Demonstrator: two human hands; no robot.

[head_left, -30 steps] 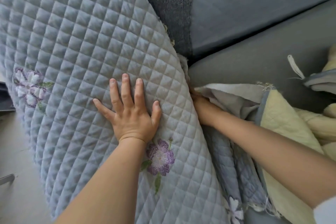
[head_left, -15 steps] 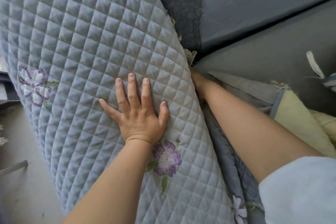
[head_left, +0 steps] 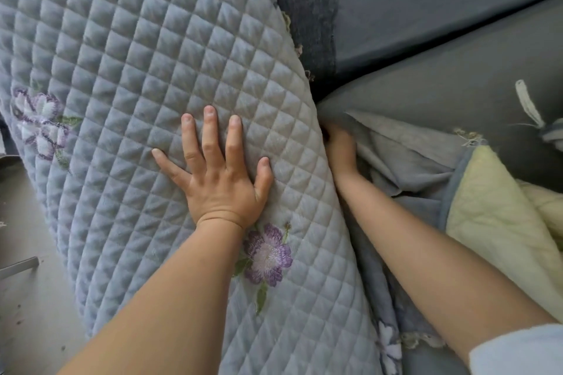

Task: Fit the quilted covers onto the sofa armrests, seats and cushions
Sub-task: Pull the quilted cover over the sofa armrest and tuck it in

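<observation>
- The left hand [head_left: 222, 183] is lying flat, fingers spread, on the quilted cover [head_left: 146, 76] draping the sofa armrest.
- The right hand [head_left: 339, 146] is reaching beside the seat [head_left: 426, 94]; its grip is hidden, so I cannot tell.

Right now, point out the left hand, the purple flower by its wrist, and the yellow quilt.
left hand [head_left: 224, 183], head view, back of the hand.
purple flower [head_left: 268, 254], head view, centre of the embroidered bloom.
yellow quilt [head_left: 493, 213], head view, flat quilted face.
</observation>
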